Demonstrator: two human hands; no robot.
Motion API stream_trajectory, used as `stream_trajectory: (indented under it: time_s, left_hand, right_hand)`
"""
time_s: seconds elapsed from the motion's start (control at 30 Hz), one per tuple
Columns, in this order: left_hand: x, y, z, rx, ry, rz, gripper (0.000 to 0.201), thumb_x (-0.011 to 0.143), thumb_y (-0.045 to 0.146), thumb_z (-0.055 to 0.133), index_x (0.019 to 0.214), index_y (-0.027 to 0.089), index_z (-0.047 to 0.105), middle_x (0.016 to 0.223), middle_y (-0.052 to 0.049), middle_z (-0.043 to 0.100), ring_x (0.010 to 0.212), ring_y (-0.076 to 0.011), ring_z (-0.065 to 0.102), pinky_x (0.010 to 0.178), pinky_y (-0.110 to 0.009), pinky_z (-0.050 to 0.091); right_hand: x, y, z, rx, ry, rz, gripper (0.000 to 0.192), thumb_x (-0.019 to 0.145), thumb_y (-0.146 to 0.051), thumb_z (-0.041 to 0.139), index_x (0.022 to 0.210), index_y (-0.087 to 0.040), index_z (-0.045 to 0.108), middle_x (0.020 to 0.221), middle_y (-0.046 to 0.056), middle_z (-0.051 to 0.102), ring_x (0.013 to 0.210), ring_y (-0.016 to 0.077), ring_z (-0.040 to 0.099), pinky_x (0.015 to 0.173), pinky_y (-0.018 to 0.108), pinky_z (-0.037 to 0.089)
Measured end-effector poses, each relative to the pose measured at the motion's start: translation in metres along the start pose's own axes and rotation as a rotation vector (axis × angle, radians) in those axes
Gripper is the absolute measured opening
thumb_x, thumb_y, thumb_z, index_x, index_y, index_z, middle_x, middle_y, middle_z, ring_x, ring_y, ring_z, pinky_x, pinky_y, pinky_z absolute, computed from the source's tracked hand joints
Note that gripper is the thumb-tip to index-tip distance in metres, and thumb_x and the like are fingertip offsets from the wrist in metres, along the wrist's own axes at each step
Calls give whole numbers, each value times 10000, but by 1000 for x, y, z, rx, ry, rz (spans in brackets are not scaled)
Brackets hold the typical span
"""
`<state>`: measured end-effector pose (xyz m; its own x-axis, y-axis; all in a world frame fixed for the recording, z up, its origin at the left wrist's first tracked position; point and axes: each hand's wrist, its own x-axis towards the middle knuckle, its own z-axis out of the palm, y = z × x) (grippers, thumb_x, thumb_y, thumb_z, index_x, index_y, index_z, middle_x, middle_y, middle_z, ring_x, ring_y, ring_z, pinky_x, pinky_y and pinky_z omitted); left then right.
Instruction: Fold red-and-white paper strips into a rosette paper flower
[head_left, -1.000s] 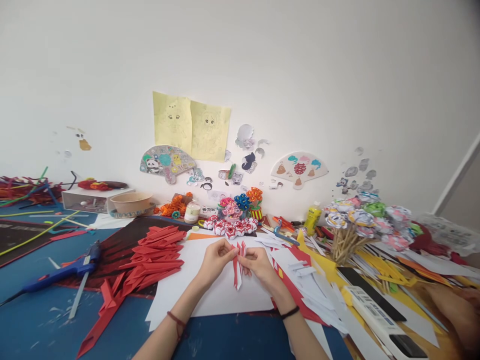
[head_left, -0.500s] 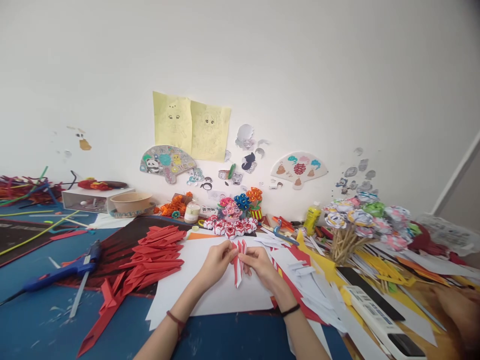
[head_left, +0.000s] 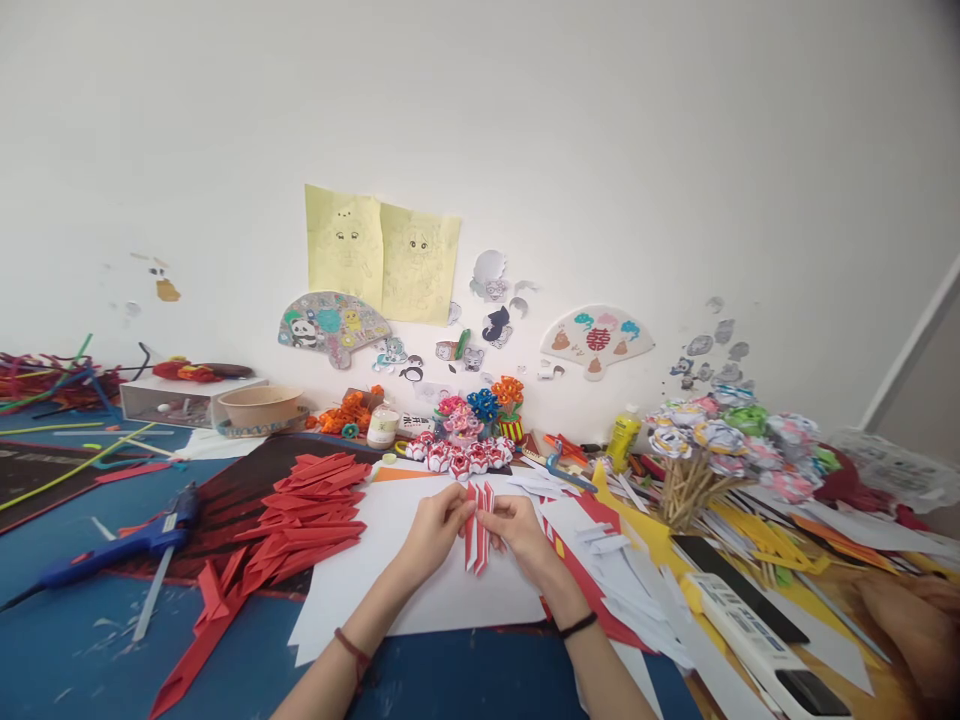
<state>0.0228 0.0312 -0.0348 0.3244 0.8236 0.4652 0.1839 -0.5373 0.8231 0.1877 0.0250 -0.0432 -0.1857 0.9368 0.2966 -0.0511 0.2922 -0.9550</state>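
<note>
Between both hands, above the white paper sheets (head_left: 375, 580), is a red-and-white folded paper piece (head_left: 478, 540) with long pointed strips. My left hand (head_left: 435, 525) pinches its left side near the top. My right hand (head_left: 517, 530) grips its right side, thumb in front and fingers partly hidden behind. To the left of the sheets lies a heap of folded red paper strips (head_left: 315, 510). Cut white paper strips (head_left: 611, 560) lie to the right of my right hand, partly over red paper.
A blue glue gun (head_left: 120, 552) lies on the left. Behind the sheets stand red-and-white paper flowers (head_left: 457, 458), a jar (head_left: 383, 426) and a yellow bottle (head_left: 624, 438). Paper flowers on sticks (head_left: 686, 480) are on the right, near a white device (head_left: 757, 640). Another person's hand (head_left: 911, 620) shows at the right edge.
The strips of the folded paper piece are turned a little and spread wider, showing more red and white stripes. Both hands keep their grip in nearly the same place.
</note>
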Motion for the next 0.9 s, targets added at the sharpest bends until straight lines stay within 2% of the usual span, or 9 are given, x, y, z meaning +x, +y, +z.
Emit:
stream_trajectory:
  time_s: [0.1, 0.27, 0.33, 0.4, 0.57, 0.67, 0.9]
  left_hand:
    - [0, 2, -4, -35, -64, -21, 333, 866, 491, 525, 798, 166, 551, 593, 28, 532, 543, -119, 489, 532, -213, 372]
    - [-2, 4, -5, -77, -266, -82, 453, 860, 567, 487, 679, 156, 548, 547, 12, 552, 460, -102, 481, 452, -205, 385]
    - [-4, 5, -2, -67, -293, -87, 469, 886, 556, 444, 656, 159, 542, 533, 13, 549, 453, -102, 484, 448, -205, 388]
    - [-5, 6, 2, -38, -266, -80, 441, 907, 521, 421, 665, 168, 526, 529, 21, 541, 450, -102, 476, 451, -204, 373]
    - [-6, 4, 7, 85, -112, -13, 312, 904, 405, 469, 676, 193, 464, 577, 26, 536, 540, -125, 484, 531, -220, 330]
    - [-6, -1, 10, 145, -44, 14, 267, 912, 363, 445, 695, 209, 412, 583, 41, 482, 541, -132, 444, 548, -235, 292]
    - [-4, -2, 4, 200, -64, 48, 272, 938, 327, 362, 688, 225, 328, 585, 55, 405, 530, -133, 385, 539, -237, 257]
  right_hand:
    - [2, 3, -2, 0, 68, -21, 313, 738, -382, 731, 592, -126, 627, 421, -57, 491, 367, 64, 382, 381, 192, 248]
    - [5, 6, -4, 3, 139, -41, 276, 707, -381, 750, 673, -119, 671, 461, -42, 536, 381, 72, 400, 382, 191, 267]
    - [5, 6, -4, 3, 150, -44, 278, 692, -384, 761, 685, -117, 682, 485, -31, 559, 391, 74, 403, 381, 192, 267]
    - [5, 4, -2, 1, 159, -49, 282, 688, -390, 763, 696, -118, 690, 510, -21, 579, 402, 77, 411, 382, 192, 269]
    - [6, 4, -1, -16, 188, -63, 309, 688, -420, 757, 696, -120, 683, 524, -13, 595, 403, 87, 432, 387, 201, 294]
    - [7, 6, -2, -32, 183, -60, 328, 675, -430, 770, 714, -116, 687, 500, -15, 588, 393, 95, 442, 382, 205, 298]
    - [3, 0, -3, 1, 72, -44, 375, 741, -487, 714, 676, -120, 678, 502, -4, 575, 455, 119, 494, 454, 232, 382]
